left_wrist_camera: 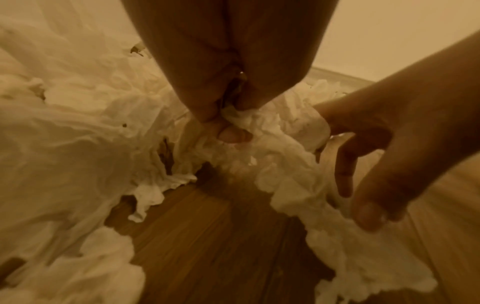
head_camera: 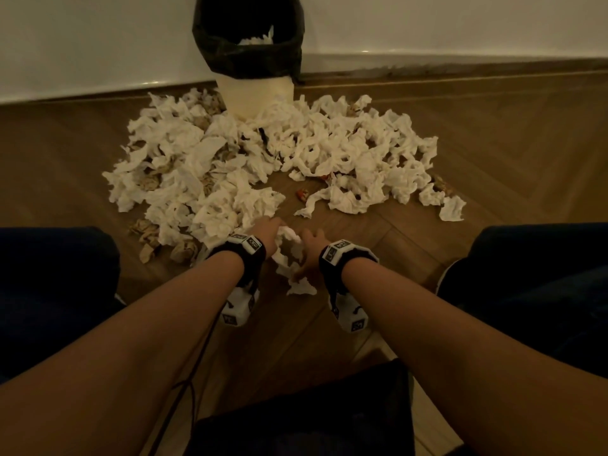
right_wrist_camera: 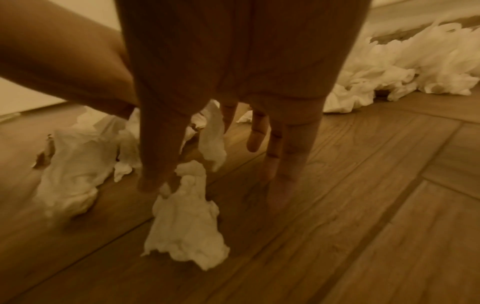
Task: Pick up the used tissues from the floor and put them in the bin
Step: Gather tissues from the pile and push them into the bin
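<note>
Fingers of the left hand (left_wrist_camera: pixel 228 86) are curled and pinch the far end of a long twisted tissue (head_camera: pixel 289 258), as the left wrist view shows; the right hand (head_camera: pixel 311 250) has its fingers spread and nearly straight, and its thumb (left_wrist_camera: pixel 369 214) presses the strip lower down. Whether that thumb pinches it against a finger I cannot tell.

That tissue runs lengthwise from the left fingers back toward the person, its near end (right_wrist_camera: pixel 185 224) lying on the wooden floor (head_camera: pixel 378 274) under the right thumb. Its long axis thus points roughly at the bin (head_camera: pixel 251 47), and the right hand is nearer the loose end.

Just beyond the left hand starts the big heap of tissues (head_camera: pixel 263 153), spread across the floor up to the foot of the bin. The bin, lined with a black bag (head_camera: pixel 227 59), stands against the wall (head_camera: pixel 460 21), well apart from both hands, so any lift must carry forward over the heap. A few tissues already show inside.
</note>
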The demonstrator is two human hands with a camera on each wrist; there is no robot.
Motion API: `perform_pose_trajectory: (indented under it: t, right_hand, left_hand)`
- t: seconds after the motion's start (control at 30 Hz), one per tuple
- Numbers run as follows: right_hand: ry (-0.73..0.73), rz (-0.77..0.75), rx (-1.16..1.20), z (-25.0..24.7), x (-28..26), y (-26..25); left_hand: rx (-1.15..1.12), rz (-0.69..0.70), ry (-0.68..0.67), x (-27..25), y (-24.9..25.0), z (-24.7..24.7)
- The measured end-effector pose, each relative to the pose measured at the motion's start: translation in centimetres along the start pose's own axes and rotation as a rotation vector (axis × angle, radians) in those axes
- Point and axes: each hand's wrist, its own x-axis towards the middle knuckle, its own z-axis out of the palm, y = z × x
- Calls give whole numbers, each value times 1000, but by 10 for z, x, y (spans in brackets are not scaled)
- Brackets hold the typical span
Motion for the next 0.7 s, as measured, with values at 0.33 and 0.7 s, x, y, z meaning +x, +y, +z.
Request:
perform_pose_trajectory:
  t: [0.33, 0.7]
  right_hand:
    - [-31, -84, -174, 13, -7, 0]
    - [-51, -124, -164, 21, -7, -9]
  left_hand:
    - [-156, -35, 152, -5, 15, -17]
    - [-143, -20, 206, -4, 23, -20]
